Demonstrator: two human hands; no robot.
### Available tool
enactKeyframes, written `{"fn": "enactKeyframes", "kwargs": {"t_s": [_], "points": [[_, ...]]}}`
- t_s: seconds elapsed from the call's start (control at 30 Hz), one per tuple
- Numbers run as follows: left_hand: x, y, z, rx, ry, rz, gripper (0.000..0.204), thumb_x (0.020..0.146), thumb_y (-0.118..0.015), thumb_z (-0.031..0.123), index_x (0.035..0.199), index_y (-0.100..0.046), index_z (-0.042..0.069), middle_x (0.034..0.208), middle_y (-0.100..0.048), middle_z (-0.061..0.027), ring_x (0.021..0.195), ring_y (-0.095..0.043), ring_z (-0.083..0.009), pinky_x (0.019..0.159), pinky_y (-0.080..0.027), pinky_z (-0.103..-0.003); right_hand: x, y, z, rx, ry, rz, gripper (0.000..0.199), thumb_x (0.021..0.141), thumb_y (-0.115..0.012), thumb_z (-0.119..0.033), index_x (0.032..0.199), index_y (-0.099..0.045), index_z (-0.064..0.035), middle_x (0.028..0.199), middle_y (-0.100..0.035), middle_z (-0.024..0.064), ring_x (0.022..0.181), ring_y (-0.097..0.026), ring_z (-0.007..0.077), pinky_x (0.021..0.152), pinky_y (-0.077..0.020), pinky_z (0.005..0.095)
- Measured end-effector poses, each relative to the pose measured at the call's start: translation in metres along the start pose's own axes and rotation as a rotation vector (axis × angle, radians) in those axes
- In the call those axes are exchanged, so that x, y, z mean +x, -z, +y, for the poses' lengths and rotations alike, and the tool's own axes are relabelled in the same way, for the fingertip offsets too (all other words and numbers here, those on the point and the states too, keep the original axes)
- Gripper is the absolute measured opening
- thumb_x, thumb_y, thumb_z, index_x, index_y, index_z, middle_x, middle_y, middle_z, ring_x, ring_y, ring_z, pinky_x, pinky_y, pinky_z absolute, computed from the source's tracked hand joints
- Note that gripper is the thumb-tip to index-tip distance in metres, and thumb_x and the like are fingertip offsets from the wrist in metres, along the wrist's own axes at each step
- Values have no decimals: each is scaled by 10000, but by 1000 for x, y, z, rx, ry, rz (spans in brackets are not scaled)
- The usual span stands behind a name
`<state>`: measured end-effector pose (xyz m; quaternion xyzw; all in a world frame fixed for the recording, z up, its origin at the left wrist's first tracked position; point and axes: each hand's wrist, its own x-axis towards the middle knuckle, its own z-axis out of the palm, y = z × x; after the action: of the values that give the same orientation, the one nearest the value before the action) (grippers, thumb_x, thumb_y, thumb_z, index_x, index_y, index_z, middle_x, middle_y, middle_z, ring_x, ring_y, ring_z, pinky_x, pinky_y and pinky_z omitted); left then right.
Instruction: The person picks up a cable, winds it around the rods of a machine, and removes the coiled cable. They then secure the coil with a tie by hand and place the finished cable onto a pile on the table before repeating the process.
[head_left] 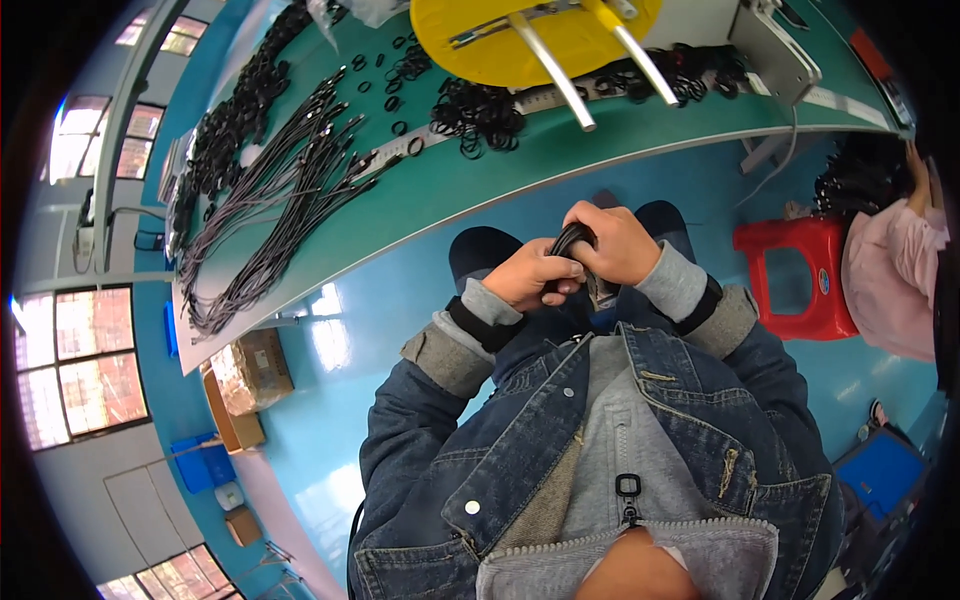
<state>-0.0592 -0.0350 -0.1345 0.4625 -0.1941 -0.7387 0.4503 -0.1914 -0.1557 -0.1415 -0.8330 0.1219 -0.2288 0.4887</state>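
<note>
Both my hands meet over my lap, below the green table edge. My left hand [528,277] and my right hand [617,243] are closed together on a bundle of black cable [570,240] that curves between the fingers. A dark end of it hangs down under my right hand. My denim jacket sleeves and grey cuffs reach up to the hands.
The green table [560,150] carries bunches of black cables [290,180], heaps of black rings [478,110], a yellow reel [530,35] with two metal rods and a grey metal fixture [775,55]. A red stool [795,275] and a person in pink [900,270] are at right. Cardboard boxes [245,375] lie on the blue floor.
</note>
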Motion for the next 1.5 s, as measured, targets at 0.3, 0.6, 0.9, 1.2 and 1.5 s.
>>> {"fn": "enactKeyframes", "kwargs": {"t_s": [0.3, 0.6, 0.9, 1.2, 1.5], "points": [[-1, -23, 5, -241, 19, 154, 506, 881, -377, 520, 943, -542, 45, 695, -532, -38, 520, -444, -101, 388, -301, -192, 6, -10, 1, -64, -236, -141, 399, 925, -356, -339, 819, -548, -6, 637, -591, 162, 608, -580, 353, 543, -446, 414], [39, -2, -9, 119, -399, 719, 560, 917, -304, 480, 772, -579, 14, 677, -596, -95, 594, -558, -212, 482, -410, -307, 12, -30, 5, -234, -133, 77, 346, 918, -373, -315, 816, -550, -37, 739, -583, 204, 716, -559, 384, 596, -429, 467], [54, -14, -6, 247, -800, 879, 364, 923, -423, 258, 751, -565, -28, 617, -533, -65, 557, -483, -129, 505, -383, -289, 19, -31, 3, 62, -242, 286, 294, 882, -493, -265, 758, -486, 2, 655, -535, 163, 561, -507, 256, 537, -404, 354], [50, -6, -1, 83, -872, 920, 369, 919, -440, 255, 730, -590, -25, 624, -549, -38, 563, -461, -101, 515, -378, -265, 26, -43, 7, 114, -123, 322, 272, 883, -490, -226, 746, -464, 7, 622, -500, 107, 567, -460, 144, 514, -383, 311], [7, -21, 13, -248, -984, 662, 336, 907, -476, 227, 751, -608, -39, 643, -559, -23, 601, -481, -69, 551, -401, -235, 26, -49, -17, 273, -121, 322, 226, 883, -475, -202, 777, -471, -3, 654, -483, 56, 580, -431, 111, 526, -380, 270]]}}
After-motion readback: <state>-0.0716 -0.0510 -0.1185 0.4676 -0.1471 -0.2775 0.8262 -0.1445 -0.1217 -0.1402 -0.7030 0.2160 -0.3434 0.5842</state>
